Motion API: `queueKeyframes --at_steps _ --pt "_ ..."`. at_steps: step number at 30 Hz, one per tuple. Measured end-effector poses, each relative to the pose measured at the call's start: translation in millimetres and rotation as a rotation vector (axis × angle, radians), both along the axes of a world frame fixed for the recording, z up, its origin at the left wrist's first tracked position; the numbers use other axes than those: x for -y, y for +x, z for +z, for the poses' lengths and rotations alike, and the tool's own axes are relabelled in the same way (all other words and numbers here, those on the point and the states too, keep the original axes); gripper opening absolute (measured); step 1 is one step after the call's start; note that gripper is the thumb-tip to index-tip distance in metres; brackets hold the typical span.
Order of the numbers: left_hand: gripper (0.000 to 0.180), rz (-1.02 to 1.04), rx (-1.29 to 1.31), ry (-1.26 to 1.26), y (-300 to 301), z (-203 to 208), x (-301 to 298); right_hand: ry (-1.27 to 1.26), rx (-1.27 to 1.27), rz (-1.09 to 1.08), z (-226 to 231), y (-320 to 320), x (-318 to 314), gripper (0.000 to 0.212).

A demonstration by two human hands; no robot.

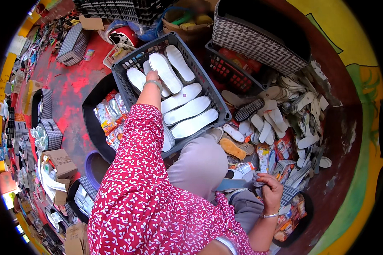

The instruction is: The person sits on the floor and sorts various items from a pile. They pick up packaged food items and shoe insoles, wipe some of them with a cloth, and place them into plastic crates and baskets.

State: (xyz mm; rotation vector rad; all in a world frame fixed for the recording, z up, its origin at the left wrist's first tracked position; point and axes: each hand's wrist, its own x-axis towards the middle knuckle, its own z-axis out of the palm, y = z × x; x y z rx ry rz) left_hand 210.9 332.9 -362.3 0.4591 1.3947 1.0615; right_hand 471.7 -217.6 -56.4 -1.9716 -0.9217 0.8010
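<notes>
My left hand reaches into a grey plastic crate of white insoles. Its fingers are closed at the side of one upper insole, the fingertips partly hidden. Around it lie several more insoles, among them one to the right and another at the crate's near side. By my right knee, my right hand is raised with curled fingers, pinching what looks like a crumpled grey cloth. A blue-grey flat piece lies just left of that cloth.
A large heap of loose insoles spreads along the wall to the right. Behind it, a houndstooth box rests on a dark crate. Left of my crate stand a black bin of packets and a purple-rimmed tub. Cartons stand farther left.
</notes>
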Motion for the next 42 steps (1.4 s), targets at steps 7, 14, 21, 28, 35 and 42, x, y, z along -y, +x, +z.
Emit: queueKeyframes --at_steps 7,14,21,28,35,42 --pt "0.03 -0.009 -0.035 -0.073 11.1 -7.4 -28.2 -0.068 0.006 0.017 -7.7 2.1 -12.8 0.031" --pt "0.029 -0.244 -0.502 -0.098 17.7 9.2 -13.5 -0.094 -0.002 0.008 -12.9 2.3 -16.3 0.031" --pt "0.028 -0.216 -0.466 -0.09 22.6 23.3 -5.4 -0.09 0.001 0.008 -13.2 1.4 -16.2 0.03" --pt "0.03 -0.285 -0.485 -0.134 17.1 11.9 -6.8 -0.108 0.007 0.009 -13.8 1.0 -18.0 0.031" --pt "0.032 -0.261 -0.872 -0.164 36.5 47.9 -5.5 -0.112 0.015 0.015 -16.8 2.0 -17.6 0.03" --pt "0.031 -0.221 -1.138 0.042 37.6 48.6 16.5 -0.115 0.006 0.003 -17.7 0.7 -18.2 0.03"
